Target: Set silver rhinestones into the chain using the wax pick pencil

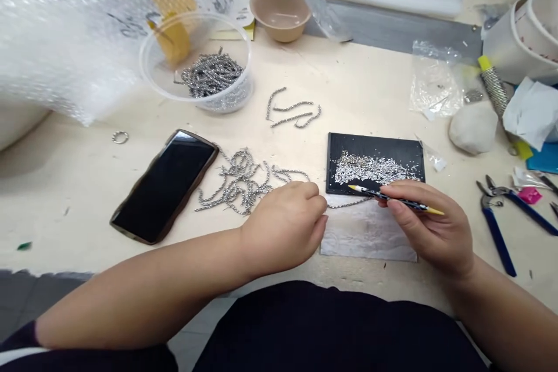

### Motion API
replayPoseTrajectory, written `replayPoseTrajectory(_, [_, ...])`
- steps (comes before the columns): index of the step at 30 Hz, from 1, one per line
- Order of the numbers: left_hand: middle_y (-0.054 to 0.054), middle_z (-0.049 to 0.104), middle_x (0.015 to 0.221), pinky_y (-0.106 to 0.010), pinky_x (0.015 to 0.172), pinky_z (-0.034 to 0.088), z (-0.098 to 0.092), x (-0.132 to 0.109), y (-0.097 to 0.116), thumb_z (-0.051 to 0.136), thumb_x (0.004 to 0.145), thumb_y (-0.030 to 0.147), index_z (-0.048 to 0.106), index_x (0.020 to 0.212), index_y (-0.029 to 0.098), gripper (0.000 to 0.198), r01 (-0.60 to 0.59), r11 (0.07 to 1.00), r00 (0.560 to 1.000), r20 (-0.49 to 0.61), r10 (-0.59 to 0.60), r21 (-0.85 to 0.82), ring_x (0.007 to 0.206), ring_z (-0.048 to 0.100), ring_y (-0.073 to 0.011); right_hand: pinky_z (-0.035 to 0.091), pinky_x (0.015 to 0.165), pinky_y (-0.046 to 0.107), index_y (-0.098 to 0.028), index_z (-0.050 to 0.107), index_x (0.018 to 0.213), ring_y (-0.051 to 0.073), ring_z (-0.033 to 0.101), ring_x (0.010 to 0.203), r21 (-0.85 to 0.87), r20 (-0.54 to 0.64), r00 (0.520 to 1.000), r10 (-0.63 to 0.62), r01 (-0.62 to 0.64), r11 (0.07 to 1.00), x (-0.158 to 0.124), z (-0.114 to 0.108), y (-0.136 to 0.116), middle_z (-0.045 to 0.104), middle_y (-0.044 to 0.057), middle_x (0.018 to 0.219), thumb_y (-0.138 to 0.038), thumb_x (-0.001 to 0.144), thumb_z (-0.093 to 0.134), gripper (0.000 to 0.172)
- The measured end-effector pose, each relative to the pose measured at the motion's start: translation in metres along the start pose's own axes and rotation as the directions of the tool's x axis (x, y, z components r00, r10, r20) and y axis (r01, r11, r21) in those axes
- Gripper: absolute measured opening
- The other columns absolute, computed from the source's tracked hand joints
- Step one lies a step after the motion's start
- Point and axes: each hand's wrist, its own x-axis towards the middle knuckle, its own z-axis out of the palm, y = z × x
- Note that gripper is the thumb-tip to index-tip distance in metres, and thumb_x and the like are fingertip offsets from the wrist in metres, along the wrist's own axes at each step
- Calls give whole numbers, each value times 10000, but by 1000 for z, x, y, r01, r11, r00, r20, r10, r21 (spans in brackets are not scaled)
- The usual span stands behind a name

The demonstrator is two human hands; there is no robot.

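Right hand (429, 226) clamped on a yellow-tipped pick-up pen (392, 200) above a black ridged tray (375, 154) of tiny silver beads (375, 170); left hand (285, 226) pinching a silver chain (349, 203), drawn rightward toward the pen, apparently for steadiness.

No words or numbers can be read. Dark marks show through the bubble wrap (87, 40), but they are too blurred to make out, and the pink scrap (529, 195) beside the pliers (497, 238) shows nothing legible.
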Motion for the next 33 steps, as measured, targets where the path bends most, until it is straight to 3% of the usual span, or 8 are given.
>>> replayPoseTrajectory(8, [-66, 678, 859, -414, 742, 573, -1, 3, -2, 512, 1039, 272, 676, 796, 199, 302, 31, 999, 997, 74, -28, -38, 832, 700, -262, 689, 756, 302, -308, 868, 1157, 170, 827, 838, 144, 3, 994, 107, -106, 984, -2, 2, -9, 881, 20, 1030, -143, 980, 815, 248])
replayPoseTrajectory(12, [-65, 651, 833, -425, 711, 543, 0, 4, -4, 491, 1028, 287, 662, 783, 204, 311, 26, 998, 996, 91, -21, -54, 820, 691, -279, 707, 763, 353, -293, 867, 1124, 203, 836, 841, 140, 72, 990, 122, -131, 981, 1, 1, -13, 887, 33, 988, -180, 979, 830, 188])
replayPoseTrajectory(25, [-46, 633, 801, -385, 662, 457, -1, 2, -3, 475, 1035, 263, 644, 778, 215, 311, -5, 1000, 999, 39, 5, 5, 761, 642, -240, 712, 794, 310, -285, 871, 1157, 188, 857, 865, 112, 195, 977, 88, -111, 988, 8, 5, -21, 901, 29, 1017, -122, 942, 865, 270])
replayPoseTrajectory(28, [-45, 633, 808, -391, 657, 460, -2, 2, -3, 459, 1035, 258, 637, 774, 217, 318, -19, 1000, 999, 27, 20, -7, 752, 640, -243, 711, 820, 329, -289, 877, 1176, 190, 853, 878, 110, 137, 987, 85, -101, 989, 5, 4, -18, 900, 30, 1033, -111, 939, 865, 296])
replayPoseTrajectory(33, [-42, 629, 807, -390, 660, 466, -1, 0, -4, 437, 1048, 257, 634, 772, 218, 341, -44, 999, 999, 3, 44, 0, 749, 637, -241, 702, 812, 371, -306, 885, 1162, 194, 837, 839, 15, -91, 991, 95, -94, 995, 0, 7, -8, 893, 23, 1042, -213, 978, 867, 206])
